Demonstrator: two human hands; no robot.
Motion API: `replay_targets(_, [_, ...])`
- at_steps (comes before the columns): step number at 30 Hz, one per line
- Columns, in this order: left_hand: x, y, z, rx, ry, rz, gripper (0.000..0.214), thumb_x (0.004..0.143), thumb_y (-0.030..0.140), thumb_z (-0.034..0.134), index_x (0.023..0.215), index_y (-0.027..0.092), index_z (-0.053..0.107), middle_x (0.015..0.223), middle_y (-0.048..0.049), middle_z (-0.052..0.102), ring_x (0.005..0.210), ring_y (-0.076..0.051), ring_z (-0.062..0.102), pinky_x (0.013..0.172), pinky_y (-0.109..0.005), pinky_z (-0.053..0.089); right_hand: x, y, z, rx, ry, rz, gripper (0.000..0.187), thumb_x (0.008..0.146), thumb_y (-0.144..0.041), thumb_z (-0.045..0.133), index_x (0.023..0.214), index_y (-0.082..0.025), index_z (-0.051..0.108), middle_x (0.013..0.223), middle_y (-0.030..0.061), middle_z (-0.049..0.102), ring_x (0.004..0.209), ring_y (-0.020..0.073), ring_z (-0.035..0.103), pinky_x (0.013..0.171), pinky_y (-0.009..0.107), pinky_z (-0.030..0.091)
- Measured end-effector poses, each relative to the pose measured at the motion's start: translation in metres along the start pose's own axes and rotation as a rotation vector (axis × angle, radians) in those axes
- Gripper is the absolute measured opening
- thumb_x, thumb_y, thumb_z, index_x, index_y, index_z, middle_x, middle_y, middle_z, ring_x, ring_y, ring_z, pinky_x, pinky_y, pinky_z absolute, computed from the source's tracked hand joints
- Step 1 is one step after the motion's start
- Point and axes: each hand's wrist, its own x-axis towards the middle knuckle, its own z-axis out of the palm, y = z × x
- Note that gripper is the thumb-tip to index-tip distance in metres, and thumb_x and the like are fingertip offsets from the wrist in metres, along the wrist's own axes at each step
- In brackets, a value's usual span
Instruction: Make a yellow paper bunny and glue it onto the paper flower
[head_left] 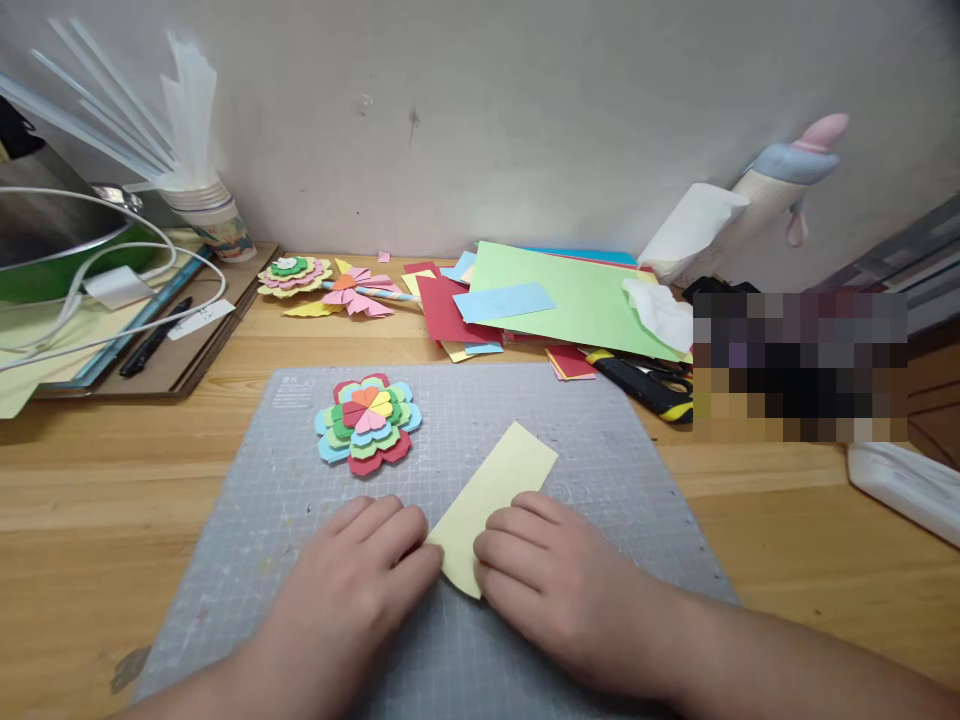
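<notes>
A pale yellow paper strip [499, 475] is laid slantwise on the grey cutting mat [240, 560], its near end flanked by both hands; the left hand [360, 575] is curled, fingers together, thumb at the corner; the right hand's [551, 575] fingers are bent together against the opposite edge; whether paper is pinched cannot be told

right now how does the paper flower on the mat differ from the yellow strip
The paper flower is multicoloured; the yellow strip is plain pale yellow. The flower has scalloped layers; the strip has long straight edges. The flower lies untouched; the left hand and right hand are at the strip. Both are on the grey mat.
</notes>
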Motion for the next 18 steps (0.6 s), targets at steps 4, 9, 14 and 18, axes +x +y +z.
replay_targets(4, [-0.005,0.01,-0.001,0.092,-0.064,0.031,0.028,0.076,0.004,0.05,0.095,0.018,0.066,0.072,-0.0023,0.063,0.062,-0.02,0.054,0.061,-0.033,0.038,-0.004,-0.009,0.0,0.022,0.057,0.005,0.024,0.091,-0.006,0.044,0.087,-0.018,0.064,0.09,0.0117,0.069,0.083,0.0236,0.057,0.073,0.039,0.044])
replay_targets(9, [-0.018,0.02,0.0,0.262,-0.173,0.015,0.054,0.068,0.002,0.047,0.117,0.013,0.064,0.068,-0.0035,0.067,0.055,-0.022,0.059,0.054,-0.034,0.041,-0.003,-0.01,-0.002,0.218,0.015,0.179,0.017,0.089,-0.009,0.046,0.084,-0.017,0.061,0.086,0.0098,0.067,0.078,0.0209,0.058,0.07,0.036,0.047])
replay_targets(14, [-0.023,0.018,0.001,0.301,-0.173,0.083,0.051,0.067,0.002,0.044,0.112,0.012,0.068,0.061,-0.0029,0.065,0.046,-0.021,0.058,0.045,-0.033,0.038,0.002,0.002,-0.004,0.549,-0.009,0.491,0.016,0.092,-0.013,0.046,0.079,-0.018,0.055,0.084,0.0042,0.059,0.077,0.0148,0.056,0.069,0.028,0.047])
replay_targets(18, [-0.022,0.016,0.006,0.292,-0.153,0.068,0.052,0.065,0.003,0.043,0.109,0.014,0.068,0.058,-0.0013,0.064,0.045,-0.02,0.058,0.044,-0.032,0.038,0.005,0.01,-0.002,0.592,0.014,0.582,0.016,0.09,-0.012,0.05,0.075,-0.019,0.051,0.083,0.0018,0.055,0.073,0.0123,0.054,0.066,0.025,0.045])
